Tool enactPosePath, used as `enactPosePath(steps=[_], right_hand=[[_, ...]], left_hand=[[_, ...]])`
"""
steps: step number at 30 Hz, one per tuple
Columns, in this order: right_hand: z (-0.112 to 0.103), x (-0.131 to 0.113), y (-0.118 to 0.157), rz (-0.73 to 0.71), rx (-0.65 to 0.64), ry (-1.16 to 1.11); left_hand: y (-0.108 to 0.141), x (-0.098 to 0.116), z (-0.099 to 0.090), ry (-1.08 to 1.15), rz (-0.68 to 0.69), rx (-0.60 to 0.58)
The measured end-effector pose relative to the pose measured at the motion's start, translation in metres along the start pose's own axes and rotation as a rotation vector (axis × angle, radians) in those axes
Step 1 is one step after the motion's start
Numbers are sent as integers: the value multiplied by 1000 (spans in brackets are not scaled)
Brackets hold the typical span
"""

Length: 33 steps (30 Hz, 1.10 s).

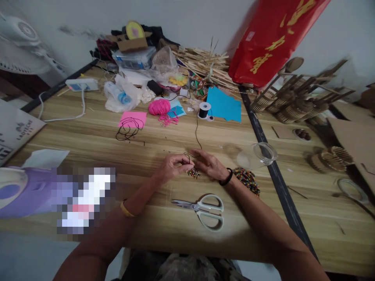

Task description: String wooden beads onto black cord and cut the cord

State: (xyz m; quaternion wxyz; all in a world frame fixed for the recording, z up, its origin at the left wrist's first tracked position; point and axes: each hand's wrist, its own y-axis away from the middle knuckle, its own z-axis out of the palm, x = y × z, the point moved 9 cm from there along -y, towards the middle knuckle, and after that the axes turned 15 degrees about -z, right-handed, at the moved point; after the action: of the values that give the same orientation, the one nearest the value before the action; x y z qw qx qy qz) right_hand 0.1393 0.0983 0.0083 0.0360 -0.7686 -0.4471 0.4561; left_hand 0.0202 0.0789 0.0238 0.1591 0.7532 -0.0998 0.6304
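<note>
A thin black cord (pixel 187 153) makes a small loop between my two hands. My left hand (pixel 171 168) pinches it between thumb and fingertips. Opposite, my right hand (pixel 211 166) has bent fingers closed on the cord close to the loop; its fingertips are slightly blurred. Under the fingertips lies a little heap of multicoloured beads (pixel 193 174). From a white spool (pixel 204 111) of black cord, a line runs down to my right hand. Scissors (pixel 209 210) with pale handles lie nearer my body. Beside my right wrist is a coiled strand of multicoloured beads (pixel 249 181).
Behind are pink yarn (pixel 159 106), a pink sheet (pixel 133 119) with tangled black cord and blue paper (pixel 224 104). A clear round container (pixel 263 153) stands right, near wooden basketwork (pixel 293 99). A purple-and-white object (pixel 35 191) sits left.
</note>
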Motion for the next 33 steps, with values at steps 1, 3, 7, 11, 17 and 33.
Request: enactPosePath(steps=[1,3,7,11,17,33], right_hand=[[3,0,0,-18,-4,18],[5,0,1,-20,-3,65],[-4,8,3,40,24,132],[-27,19,8,85,133,222],[-54,23,9,136,-1,811],[-38,-30,-5,-90,-111,309]], left_hand=[[0,-1,-1,16,-12,-7],[-1,-3,-2,57,-31,-19],[-4,-5,-9,141,-61,8],[-6,-10,-20,170,-81,87],[-9,-17,-32,212,-52,191],[-10,-16,-15,63,-61,101]])
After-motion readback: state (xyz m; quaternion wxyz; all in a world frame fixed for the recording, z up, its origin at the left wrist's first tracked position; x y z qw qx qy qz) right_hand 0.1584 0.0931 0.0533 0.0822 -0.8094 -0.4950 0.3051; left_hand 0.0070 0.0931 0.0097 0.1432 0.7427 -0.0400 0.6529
